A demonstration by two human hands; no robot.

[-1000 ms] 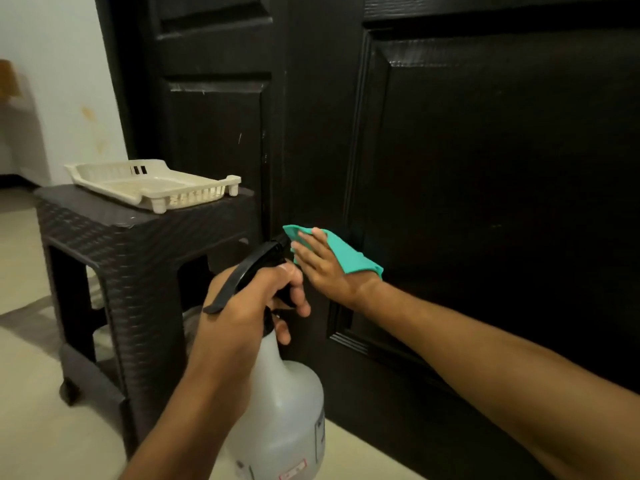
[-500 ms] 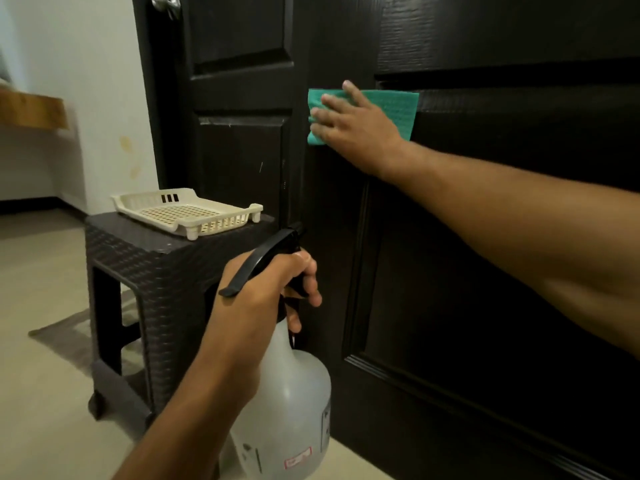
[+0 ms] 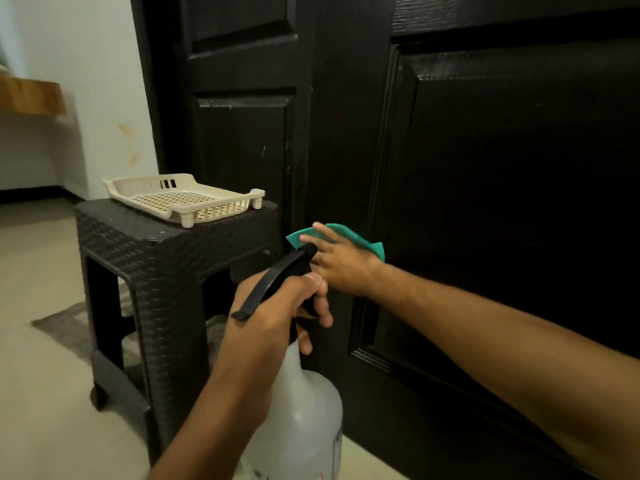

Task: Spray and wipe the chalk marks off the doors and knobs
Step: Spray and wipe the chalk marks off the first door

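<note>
Dark panelled door (image 3: 485, 202) — teal cloth (image 3: 349, 237) pressed flat against its left stile, low down, under the right hand (image 3: 341, 266); grip wide, fingers straight on the cloth. Spray bottle (image 3: 298, 417) — translucent, black trigger head, just beside the cloth; left hand (image 3: 277, 310) curled round its neck. Woven dark counter (image 3: 166, 265) to the left, bearing a cream perforated tray (image 3: 183, 199).

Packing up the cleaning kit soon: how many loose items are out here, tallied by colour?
Teal: 1, the cloth under the right hand.
Translucent white: 1, the spray bottle in the left hand.
Cream: 1, the tray.
Dark brown: 1, the stool.
Total: 4
</note>
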